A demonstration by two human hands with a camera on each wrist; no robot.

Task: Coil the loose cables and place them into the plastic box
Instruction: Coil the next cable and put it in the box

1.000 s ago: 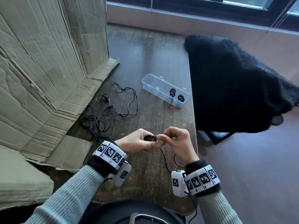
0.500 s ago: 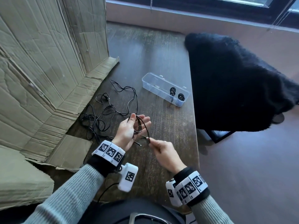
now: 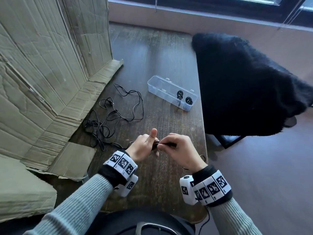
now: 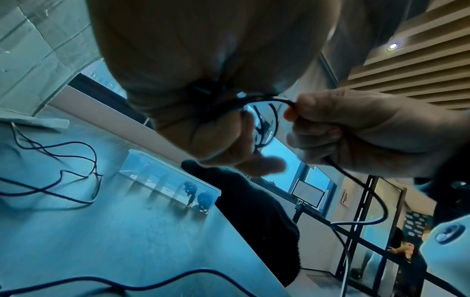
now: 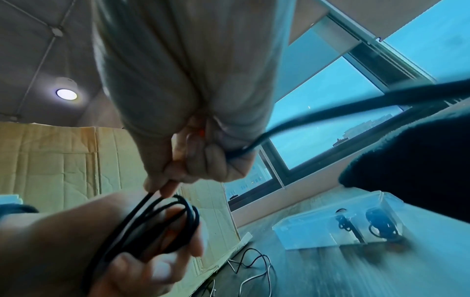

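Observation:
A thin black cable (image 5: 162,219) is wound in loops round the fingers of my left hand (image 3: 145,146), thumb raised. My right hand (image 3: 176,148) pinches the cable's running end (image 4: 277,99) just beside the left hand, over the table's near middle. The tail of the cable (image 4: 366,193) hangs below the right hand. The clear plastic box (image 3: 172,92) lies open at the far right of the table, with two coiled black cables (image 3: 183,97) in its right end. More loose black cables (image 3: 115,114) sprawl tangled on the table to the left.
A big sheet of creased cardboard (image 3: 44,68) stands along the table's left side, its flaps lying on the tabletop. A chair with a black fuzzy cover (image 3: 243,85) stands against the dark wooden table's (image 3: 152,48) right edge. A window runs along the far wall.
My hands have come together again. Half a second ago the left hand was spread open with the loops on its fingers and the right pulled the cable lower; now the right pinches it beside the left.

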